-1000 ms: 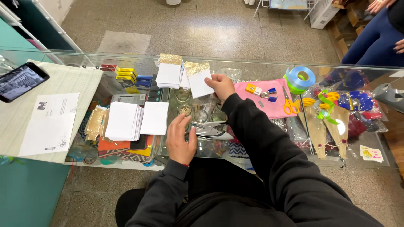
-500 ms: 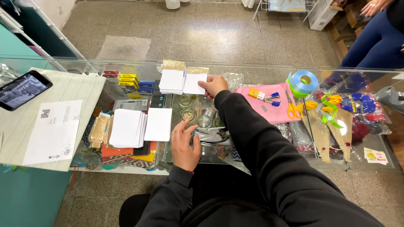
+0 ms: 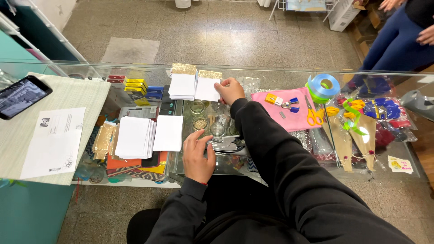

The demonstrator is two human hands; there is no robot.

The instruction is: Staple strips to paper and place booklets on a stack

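- Cards are what I see in hand: my right hand [image 3: 231, 89] reaches across the glass table [image 3: 271, 74] and pinches the right edge of a white card with a gold band [image 3: 208, 86], thumb and fingers closed on it, the card lying flat at the far side.
- Just to its left, touching it, sits a stack of gold-banded cards [image 3: 183, 83], several deep; I judge these as the finished ones.
- My left hand [image 3: 198, 156] rests palm-down near the table's near edge, fingers loosely spread, gripping nothing; its fingertips lie just beside a single plain white card [image 3: 168, 133].
- Beside that card is a thick stack of plain white cards [image 3: 133, 137], and left of it a small heap of gold strips [image 3: 104, 138]; by my reckoning, this is what remains.
- Judging by the two stacks, the plain one looks the larger, so I reckon less than half is done.
- Off to the right, untouched: yellow-handled scissors [image 3: 313, 114] on pink paper [image 3: 289, 117], and a blue ribbon roll [image 3: 324, 86].
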